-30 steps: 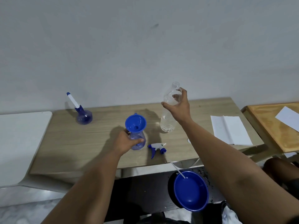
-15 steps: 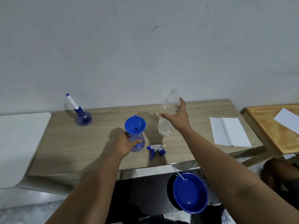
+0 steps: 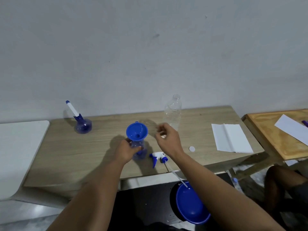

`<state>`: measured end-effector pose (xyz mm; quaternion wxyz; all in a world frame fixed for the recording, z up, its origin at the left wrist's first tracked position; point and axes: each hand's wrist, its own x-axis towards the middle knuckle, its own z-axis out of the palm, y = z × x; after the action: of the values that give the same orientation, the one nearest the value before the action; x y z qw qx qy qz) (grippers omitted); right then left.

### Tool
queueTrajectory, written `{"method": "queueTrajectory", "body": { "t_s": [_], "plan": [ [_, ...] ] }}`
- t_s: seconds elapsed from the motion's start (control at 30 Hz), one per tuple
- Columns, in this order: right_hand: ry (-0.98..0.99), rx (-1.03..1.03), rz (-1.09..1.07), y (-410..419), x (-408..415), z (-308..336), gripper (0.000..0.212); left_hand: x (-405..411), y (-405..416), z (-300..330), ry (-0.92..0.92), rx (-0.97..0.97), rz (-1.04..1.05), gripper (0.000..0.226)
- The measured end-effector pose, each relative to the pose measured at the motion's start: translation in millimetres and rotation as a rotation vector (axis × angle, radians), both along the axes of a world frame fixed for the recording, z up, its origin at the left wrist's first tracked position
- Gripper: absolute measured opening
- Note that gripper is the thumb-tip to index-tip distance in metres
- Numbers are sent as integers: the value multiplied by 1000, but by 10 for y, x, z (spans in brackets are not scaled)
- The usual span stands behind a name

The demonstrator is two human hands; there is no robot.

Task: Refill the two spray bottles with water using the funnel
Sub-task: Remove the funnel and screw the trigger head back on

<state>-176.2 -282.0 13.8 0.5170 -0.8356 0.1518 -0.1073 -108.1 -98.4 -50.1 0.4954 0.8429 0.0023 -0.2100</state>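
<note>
The left hand (image 3: 127, 150) is wrapped around the body of a translucent blue spray bottle (image 3: 139, 151) near the middle of the wooden table (image 3: 205, 114), fingers closed on it. A blue funnel (image 3: 137, 131) sits upright in the bottle's neck, its wide mouth facing up. The right hand (image 3: 168, 139) hovers just right of the funnel with its fingers loosely curled and holding nothing. Just behind that hand, further back on the table, a clear plastic water bottle (image 3: 173, 112) stands upright with no cap on. A small white cap (image 3: 192, 148) lies flat on the table to the right of the hand. The removed spray head (image 3: 157, 157), white and blue, lies on its side near the front edge, its thin dip tube (image 3: 175, 174) reaching out past the table edge over a blue bowl (image 3: 191, 207) below. At the far left of the table stands the second spray bottle (image 3: 83, 125), its white and blue sprayer tilted leftward. A folded white paper (image 3: 230, 138) lies at the right end.
</note>
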Motion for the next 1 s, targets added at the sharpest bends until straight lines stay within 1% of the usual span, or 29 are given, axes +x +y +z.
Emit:
{"method": "queueTrajectory", "body": {
  "t_s": [0.03,0.13,0.17,0.2,0.23,0.27,0.3,0.33,0.37,0.4,0.5,0.57,0.6,0.7,0.77,0.83,0.87,0.93,1.0],
  "plan": [
    [48,-79,74,43,101,134,32,2,0,-1,22,-11,10,36],
    [299,-408,329,224,420,508,93,75,21,-116,74,-25,57,58],
    [375,-499,400,296,518,601,105,92,9,-126,80,-17,67,55],
    [437,-587,458,369,605,678,108,65,16,-113,77,-14,34,43],
    [485,-675,506,441,678,743,104,44,9,-98,48,2,-1,25],
    [519,-754,541,509,743,790,94,44,3,-118,-24,33,-9,14],
    [538,-819,557,564,803,816,80,62,2,-113,-62,89,6,18],
    [542,-863,564,604,853,823,67,87,27,-147,-72,82,-10,34],
    [542,-888,569,632,889,822,59,95,23,-163,-39,46,-23,50],
    [545,-900,573,655,910,822,57,111,1,-184,0,45,-11,56],
    [553,-943,580,701,916,817,50,66,-53,-54,16,21,-28,37],
    [547,-991,600,747,904,801,44,80,-61,-87,13,13,-33,38],
    [544,-1009,616,776,901,791,45,80,-50,-97,9,26,-42,41],
    [564,-1003,657,801,935,811,55,73,22,-95,-47,83,-14,58],
    [590,-937,663,704,958,894,55,112,49,-124,-52,22,-46,53],
    [601,-730,605,502,945,968,59,140,51,-106,-45,-30,-85,45],
    [588,-601,548,383,916,975,62,150,65,-107,-45,-29,-96,47],
    [500,-405,411,168,851,859,67,164,101,-127,-66,-26,-123,53],
    [408,-281,279,55,797,575,69,173,142,-164,-95,-45,-125,54]
  ]
}}
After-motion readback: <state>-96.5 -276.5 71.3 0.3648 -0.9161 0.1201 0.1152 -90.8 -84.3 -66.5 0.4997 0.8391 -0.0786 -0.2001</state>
